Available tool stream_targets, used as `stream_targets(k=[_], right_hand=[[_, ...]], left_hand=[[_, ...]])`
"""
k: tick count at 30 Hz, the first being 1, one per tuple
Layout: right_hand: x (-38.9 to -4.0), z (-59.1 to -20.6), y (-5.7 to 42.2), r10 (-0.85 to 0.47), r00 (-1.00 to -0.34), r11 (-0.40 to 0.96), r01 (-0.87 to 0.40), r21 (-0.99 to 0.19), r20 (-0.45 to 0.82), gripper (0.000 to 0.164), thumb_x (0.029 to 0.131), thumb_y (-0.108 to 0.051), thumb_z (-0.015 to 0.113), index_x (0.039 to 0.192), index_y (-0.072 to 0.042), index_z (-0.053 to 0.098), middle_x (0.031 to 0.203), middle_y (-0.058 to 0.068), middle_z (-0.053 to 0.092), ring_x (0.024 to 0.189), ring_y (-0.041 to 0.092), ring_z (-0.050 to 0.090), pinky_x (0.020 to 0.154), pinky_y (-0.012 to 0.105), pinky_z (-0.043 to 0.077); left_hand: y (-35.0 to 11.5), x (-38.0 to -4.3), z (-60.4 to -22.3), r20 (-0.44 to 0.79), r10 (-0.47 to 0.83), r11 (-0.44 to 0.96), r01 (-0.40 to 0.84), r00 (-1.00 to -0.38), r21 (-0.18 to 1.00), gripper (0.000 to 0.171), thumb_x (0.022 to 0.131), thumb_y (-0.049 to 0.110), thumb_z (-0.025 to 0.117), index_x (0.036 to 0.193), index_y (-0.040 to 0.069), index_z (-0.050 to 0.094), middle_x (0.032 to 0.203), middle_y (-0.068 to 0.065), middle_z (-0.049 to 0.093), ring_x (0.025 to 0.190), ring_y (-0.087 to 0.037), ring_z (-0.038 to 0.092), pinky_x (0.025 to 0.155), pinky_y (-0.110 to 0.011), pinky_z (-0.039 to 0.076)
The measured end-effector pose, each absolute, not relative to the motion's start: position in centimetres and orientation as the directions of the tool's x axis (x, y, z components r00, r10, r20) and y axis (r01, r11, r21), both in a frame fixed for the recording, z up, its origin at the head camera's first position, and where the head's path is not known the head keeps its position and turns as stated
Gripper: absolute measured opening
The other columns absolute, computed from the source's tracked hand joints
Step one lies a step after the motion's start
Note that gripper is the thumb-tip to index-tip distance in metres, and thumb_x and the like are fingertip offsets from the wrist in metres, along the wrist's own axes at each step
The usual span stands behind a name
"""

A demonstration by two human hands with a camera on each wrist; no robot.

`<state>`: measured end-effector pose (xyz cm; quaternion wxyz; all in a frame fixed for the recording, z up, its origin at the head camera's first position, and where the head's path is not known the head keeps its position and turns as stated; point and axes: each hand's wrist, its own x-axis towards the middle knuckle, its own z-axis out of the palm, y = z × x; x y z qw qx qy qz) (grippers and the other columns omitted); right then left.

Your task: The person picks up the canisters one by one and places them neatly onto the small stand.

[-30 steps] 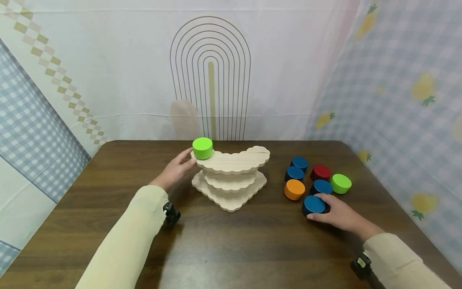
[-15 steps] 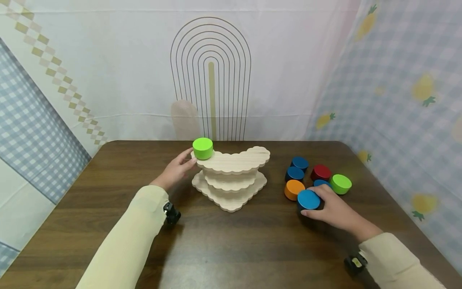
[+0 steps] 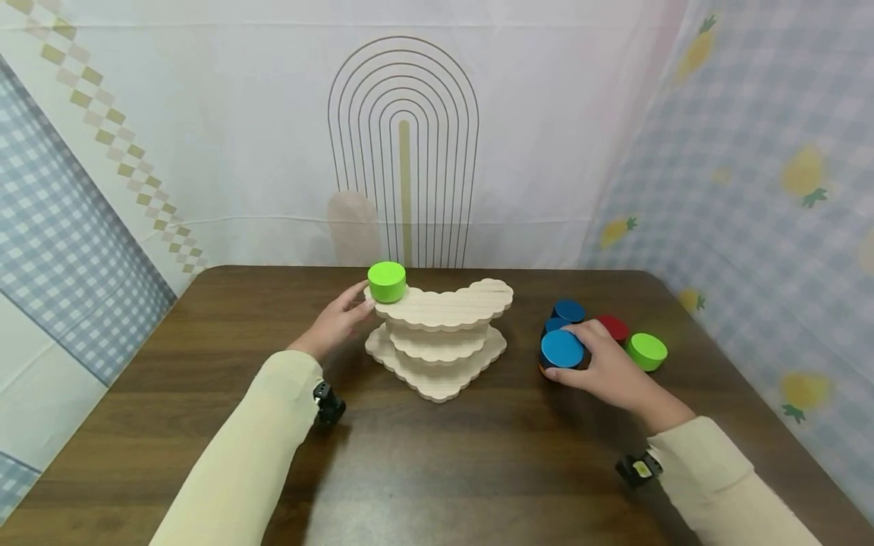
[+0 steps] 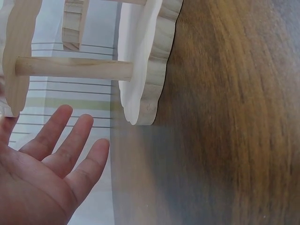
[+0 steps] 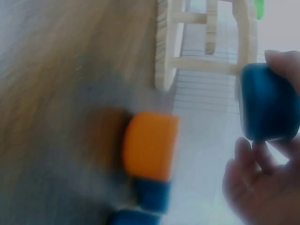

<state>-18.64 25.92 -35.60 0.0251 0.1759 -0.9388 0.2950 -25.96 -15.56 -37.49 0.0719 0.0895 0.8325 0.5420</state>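
In the head view, my right hand [image 3: 604, 371] holds a blue cylinder block [image 3: 562, 349] above the table, thumb on one side and fingers on the other. Its dark side shows in the right wrist view, raised clear of the orange block [image 5: 150, 145]. My left hand [image 3: 337, 322] touches the left end of the top tier of a wooden cloud-edged tiered stand [image 3: 444, 307]. A green cylinder block [image 3: 387, 282] sits on that end, close to the thumb and forefinger. Straight, spread fingers [image 4: 70, 145] show in the left wrist view, with the fingertips beside the tier hidden.
Beyond my right hand stand a red block [image 3: 612, 328], a second green block [image 3: 646, 351] and blue blocks [image 3: 568, 310], partly covered. The stand's lower tiers [image 3: 437, 379] step out toward me. A printed cloth wall [image 3: 532, 152] borders the brown table [image 3: 423, 470].
My right hand has lifted the blue cylinder block and carried it left and away from me, over the orange block. The left hand stays at the stand. The head view has shifted slightly.
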Motion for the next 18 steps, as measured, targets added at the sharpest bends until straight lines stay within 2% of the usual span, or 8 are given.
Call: stream_targets(k=[8,18], right_hand=[[-19.5,-34.7,24.4,-0.317,-0.934,0.73,-0.35,-0.587,0.164,0.062,0.084,-0.029,0.075,0.13,0.004,0.048,0.128,0.023,0.04,0.115,0.04,0.044,0.09,0.059,0.045],[-21.1,-33.8,22.4,-0.308,-0.937,0.709,-0.342,-0.617,0.166,0.063,0.085,-0.034,0.073,0.132,0.0,0.048,0.131,0.02,0.04,0.114,0.038,0.046,0.091,0.057,0.046]], left_hand=[[-15.4,-25.8,-37.3,-0.023,0.226,0.374,0.065,-0.974,0.925,0.061,0.103,0.03,0.044,0.155,0.011,0.018,0.145,-0.027,0.038,0.126,-0.043,0.047,0.094,-0.059,0.042],[-15.6,-26.0,-37.6,-0.031,0.223,0.372,0.056,-0.974,0.927,0.059,0.103,0.031,0.043,0.155,0.013,0.02,0.145,-0.026,0.038,0.127,-0.043,0.047,0.096,-0.059,0.042]])
